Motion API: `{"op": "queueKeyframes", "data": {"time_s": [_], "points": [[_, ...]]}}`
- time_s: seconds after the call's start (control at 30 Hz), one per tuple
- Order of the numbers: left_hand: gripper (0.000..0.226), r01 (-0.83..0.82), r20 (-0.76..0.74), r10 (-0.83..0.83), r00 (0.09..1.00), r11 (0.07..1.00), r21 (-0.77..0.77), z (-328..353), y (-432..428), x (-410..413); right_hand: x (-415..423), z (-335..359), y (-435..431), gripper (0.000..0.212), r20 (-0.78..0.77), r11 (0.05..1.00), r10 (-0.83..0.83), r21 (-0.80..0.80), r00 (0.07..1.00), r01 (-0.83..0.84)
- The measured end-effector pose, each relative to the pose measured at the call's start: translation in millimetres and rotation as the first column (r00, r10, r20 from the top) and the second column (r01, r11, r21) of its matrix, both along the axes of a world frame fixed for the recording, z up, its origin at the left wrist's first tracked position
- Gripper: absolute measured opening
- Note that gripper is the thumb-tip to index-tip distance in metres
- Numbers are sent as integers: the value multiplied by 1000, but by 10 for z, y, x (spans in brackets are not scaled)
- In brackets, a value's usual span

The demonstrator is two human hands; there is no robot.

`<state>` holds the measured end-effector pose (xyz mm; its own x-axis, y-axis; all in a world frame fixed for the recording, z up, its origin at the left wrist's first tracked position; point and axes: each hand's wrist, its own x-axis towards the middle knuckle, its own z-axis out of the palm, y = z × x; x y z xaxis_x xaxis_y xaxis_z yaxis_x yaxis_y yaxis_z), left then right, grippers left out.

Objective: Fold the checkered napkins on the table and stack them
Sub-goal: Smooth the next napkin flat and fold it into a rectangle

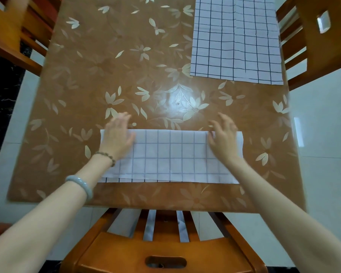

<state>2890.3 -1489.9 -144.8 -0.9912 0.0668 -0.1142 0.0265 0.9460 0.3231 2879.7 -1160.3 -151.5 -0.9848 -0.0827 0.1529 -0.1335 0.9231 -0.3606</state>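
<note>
A white napkin with a dark grid (171, 156) lies folded in half as a wide strip near the table's front edge. My left hand (117, 134) rests flat on its left end, fingers straight and reaching past the far fold. My right hand (223, 135) lies flat on its right end, fingers spread over the far edge. A second checkered napkin (236, 38) lies spread out flat at the far right corner of the table (106, 75).
The table carries a brown cover with pale flower prints. Wooden chairs stand at the near edge (161, 251), at the far left (18, 26) and at the far right (315, 36). Pale floor tiles show on both sides.
</note>
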Motion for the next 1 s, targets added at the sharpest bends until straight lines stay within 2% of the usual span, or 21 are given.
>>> {"op": "queueKeyframes", "data": {"time_s": [0.1, 0.17, 0.3, 0.5, 0.6, 0.73, 1.0], "points": [[56, 270, 12, -270, 963, 955, -120, -148, 519, 156, 115, -68, -644, 40, 29, 982, 188, -22, 982, -187], [58, 340, 56, -336, 940, 918, -203, -254, 697, 207, 187, -124, -924, 46, 113, 963, 266, 9, 957, -269], [62, 306, 126, -282, 951, 917, -258, -436, 779, 285, 274, -299, -1025, 54, 294, 920, 312, 142, 903, -365], [67, 249, 172, -213, 962, 941, -229, -530, 809, 341, 260, -460, -842, 56, 362, 890, 326, 195, 873, -413], [71, 206, 157, -173, 972, 952, -227, -529, 771, 354, 224, -478, -704, 64, 390, 915, 248, 207, 887, -347], [73, 76, 188, -30, 982, 967, -243, -540, 567, 374, 204, -466, -252, 67, 370, 958, 84, 227, 925, -178], [76, -194, 152, 233, 960, 952, -236, -517, -47, 447, 239, -365, 756, 69, 375, 929, -142, 371, 916, -7]]}}
